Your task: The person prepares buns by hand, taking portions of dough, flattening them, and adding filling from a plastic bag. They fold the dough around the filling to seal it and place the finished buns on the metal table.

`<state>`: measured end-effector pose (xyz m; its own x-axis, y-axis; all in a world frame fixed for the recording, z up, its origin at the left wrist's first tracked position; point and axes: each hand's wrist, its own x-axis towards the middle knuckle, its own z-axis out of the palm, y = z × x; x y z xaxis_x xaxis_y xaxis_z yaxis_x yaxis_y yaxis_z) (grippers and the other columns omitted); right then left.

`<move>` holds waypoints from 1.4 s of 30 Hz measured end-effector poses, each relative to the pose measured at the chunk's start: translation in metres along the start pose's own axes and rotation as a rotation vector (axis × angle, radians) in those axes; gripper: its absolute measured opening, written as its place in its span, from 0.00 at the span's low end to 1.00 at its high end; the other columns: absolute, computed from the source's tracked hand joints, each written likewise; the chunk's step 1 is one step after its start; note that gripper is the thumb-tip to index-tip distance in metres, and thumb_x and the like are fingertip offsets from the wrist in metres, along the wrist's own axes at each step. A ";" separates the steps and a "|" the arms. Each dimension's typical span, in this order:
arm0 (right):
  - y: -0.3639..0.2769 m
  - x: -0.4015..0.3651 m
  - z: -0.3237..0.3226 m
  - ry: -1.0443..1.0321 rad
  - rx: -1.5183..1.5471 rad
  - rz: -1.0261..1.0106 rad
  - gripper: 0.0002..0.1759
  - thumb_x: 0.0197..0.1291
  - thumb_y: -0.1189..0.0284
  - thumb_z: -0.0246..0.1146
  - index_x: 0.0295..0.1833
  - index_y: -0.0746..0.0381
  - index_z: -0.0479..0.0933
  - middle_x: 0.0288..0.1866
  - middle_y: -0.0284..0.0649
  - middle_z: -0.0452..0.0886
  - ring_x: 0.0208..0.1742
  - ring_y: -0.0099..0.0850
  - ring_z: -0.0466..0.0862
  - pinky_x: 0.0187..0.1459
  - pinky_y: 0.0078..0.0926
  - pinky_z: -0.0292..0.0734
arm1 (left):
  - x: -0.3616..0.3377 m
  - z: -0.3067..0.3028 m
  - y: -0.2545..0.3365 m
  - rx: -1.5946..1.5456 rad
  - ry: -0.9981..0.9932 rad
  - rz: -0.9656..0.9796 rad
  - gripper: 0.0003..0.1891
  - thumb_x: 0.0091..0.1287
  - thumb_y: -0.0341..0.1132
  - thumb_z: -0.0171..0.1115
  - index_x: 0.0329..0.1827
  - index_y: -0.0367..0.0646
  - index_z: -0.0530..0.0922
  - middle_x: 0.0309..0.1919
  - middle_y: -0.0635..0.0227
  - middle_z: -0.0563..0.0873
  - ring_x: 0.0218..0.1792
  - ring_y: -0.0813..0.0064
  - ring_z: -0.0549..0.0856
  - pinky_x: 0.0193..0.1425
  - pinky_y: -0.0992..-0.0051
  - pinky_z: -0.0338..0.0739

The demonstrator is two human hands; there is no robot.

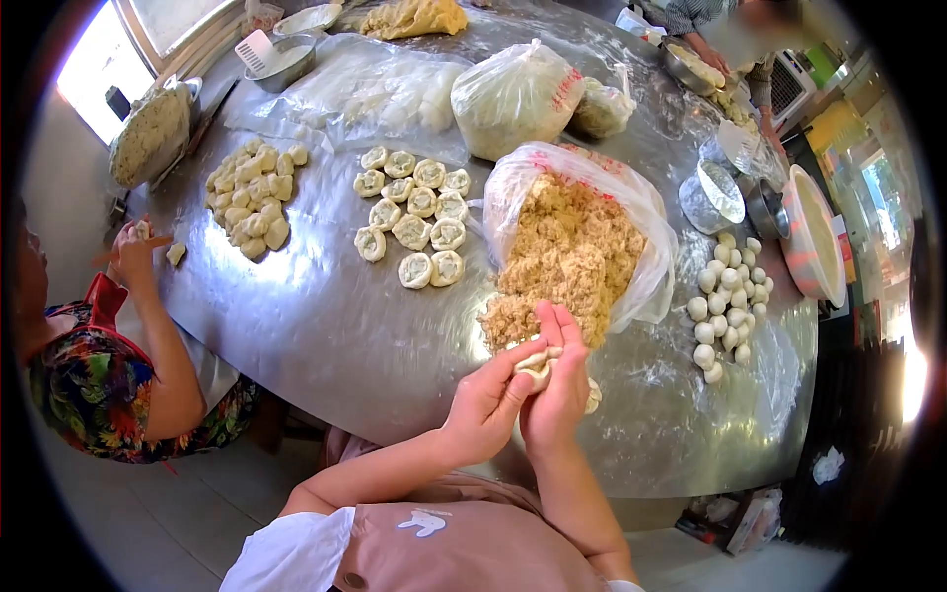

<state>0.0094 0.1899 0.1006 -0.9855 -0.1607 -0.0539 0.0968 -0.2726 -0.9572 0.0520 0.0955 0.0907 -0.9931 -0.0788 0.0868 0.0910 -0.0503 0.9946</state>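
Observation:
Between both hands, just in front of the apron, is a small piece of pale dough [538,366] with a gathered, folded top. My left hand [485,407] has its thumb and fingers closed round the dough's left side. On the right side, my right hand [555,395] presses the same piece, its fingers pointing up and away. Crumbly brown filling [567,257] spills from an open plastic bag [656,242] right beyond the hands. Another bit of dough [593,397] shows partly behind my right hand. Several pleated dough rounds [411,232] sit left of the bag.
The metal table [326,345] bears dough pieces [252,197] at left, dough balls [728,301] at right, and a tied bag [513,99] behind. A person [148,345] works at the left edge, another [695,39] at the far right. A large basin [814,237] stands at right.

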 end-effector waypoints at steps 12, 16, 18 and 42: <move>0.006 -0.011 -0.003 -0.069 -0.218 0.190 0.19 0.75 0.62 0.48 0.41 0.66 0.76 0.36 0.36 0.81 0.37 0.21 0.78 0.42 0.21 0.75 | -0.002 -0.010 -0.004 0.270 -0.044 0.234 0.48 0.70 0.68 0.25 0.75 0.27 0.47 0.73 0.36 0.44 0.71 0.52 0.59 0.73 0.58 0.53; -0.012 -0.012 -0.003 -0.063 -0.541 -0.057 0.14 0.72 0.67 0.50 0.45 0.67 0.76 0.41 0.44 0.84 0.41 0.32 0.84 0.43 0.25 0.77 | -0.003 -0.017 0.002 0.006 -0.128 0.147 0.54 0.68 0.70 0.35 0.74 0.30 0.26 0.75 0.41 0.41 0.74 0.59 0.54 0.72 0.64 0.56; -0.017 -0.018 0.003 -0.041 -0.786 -0.165 0.14 0.71 0.68 0.52 0.50 0.67 0.76 0.47 0.49 0.84 0.46 0.38 0.86 0.45 0.27 0.78 | -0.002 -0.019 -0.010 -0.142 -0.237 0.068 0.55 0.66 0.71 0.41 0.76 0.35 0.28 0.76 0.50 0.48 0.76 0.61 0.49 0.74 0.65 0.53; 0.016 0.010 -0.032 0.042 -0.439 0.077 0.35 0.75 0.53 0.37 0.73 0.71 0.54 0.74 0.53 0.59 0.74 0.41 0.60 0.73 0.35 0.50 | -0.032 0.014 -0.002 0.468 -0.326 0.069 0.43 0.50 0.26 0.62 0.72 0.32 0.54 0.67 0.40 0.60 0.69 0.43 0.60 0.73 0.64 0.59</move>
<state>-0.0030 0.2148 0.0753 -0.9835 -0.1234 -0.1325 0.1108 0.1685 -0.9794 0.0824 0.1122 0.0864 -0.9643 0.2486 0.0917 0.1876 0.3963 0.8988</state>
